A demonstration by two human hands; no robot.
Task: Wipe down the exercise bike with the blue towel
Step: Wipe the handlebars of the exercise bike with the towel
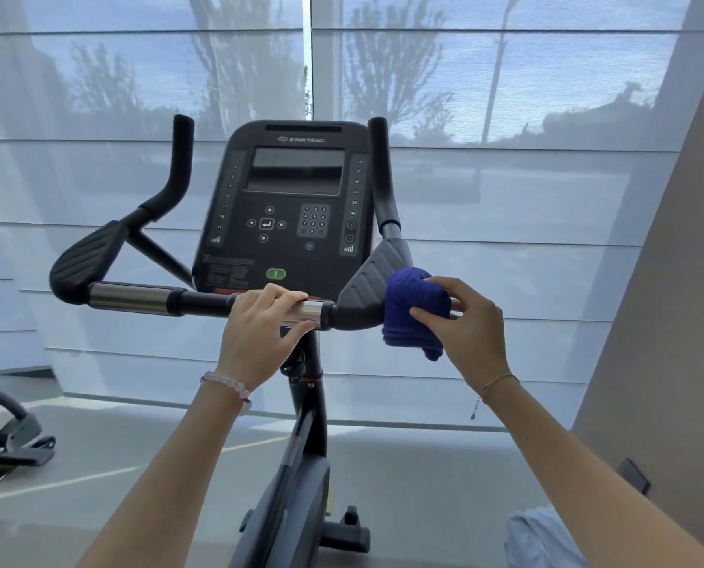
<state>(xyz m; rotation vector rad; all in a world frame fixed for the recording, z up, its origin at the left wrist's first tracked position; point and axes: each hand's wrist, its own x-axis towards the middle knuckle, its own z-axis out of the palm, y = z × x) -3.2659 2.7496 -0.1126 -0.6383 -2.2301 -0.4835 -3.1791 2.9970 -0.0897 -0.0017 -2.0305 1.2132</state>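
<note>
Now, blue towel: bunched over the handlebar bend just below and right of the console, wrapped so it rubs all round.
Right hand: fingers and thumb curled round the towel, pressing it to the bar.
Left hand: below the console, closed over the chrome grip, probably steadying the exercise bike against the rubbing.
</note>
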